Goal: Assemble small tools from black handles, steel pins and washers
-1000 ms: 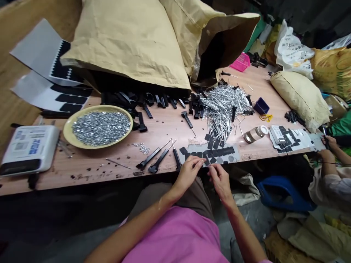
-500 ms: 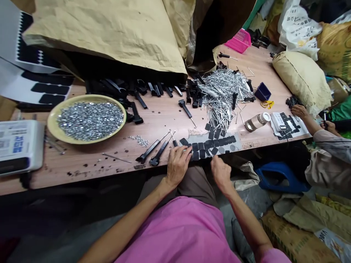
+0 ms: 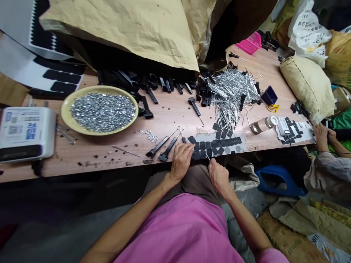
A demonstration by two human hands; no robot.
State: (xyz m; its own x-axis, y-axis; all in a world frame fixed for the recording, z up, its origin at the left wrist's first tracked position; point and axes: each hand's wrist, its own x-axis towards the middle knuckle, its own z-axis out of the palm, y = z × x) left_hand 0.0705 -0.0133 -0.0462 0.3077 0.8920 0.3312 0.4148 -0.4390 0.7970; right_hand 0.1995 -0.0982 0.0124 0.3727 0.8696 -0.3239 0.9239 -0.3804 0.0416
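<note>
Item: my left hand [image 3: 181, 162], fingers flat, lay on a grey backing sheet of black rubber pads [image 3: 222, 145] at the front edge of the scarred wooden workbench [image 3: 115, 149]. Item: my right hand [image 3: 219, 179], narrowly pinched, held a thin steel pin [image 3: 207, 156] beside that sheet. Item: a round tan dish [image 3: 65, 117], heaped with silver washers [image 3: 102, 112]. Item: a small dark-blue box [image 3: 270, 95].

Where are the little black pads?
In the head view, the grey sheet of black pads lies at the front edge of the table under the person's left hand.

Screwdrivers [image 3: 168, 150] just beside left hand [image 3: 181, 162]
</note>
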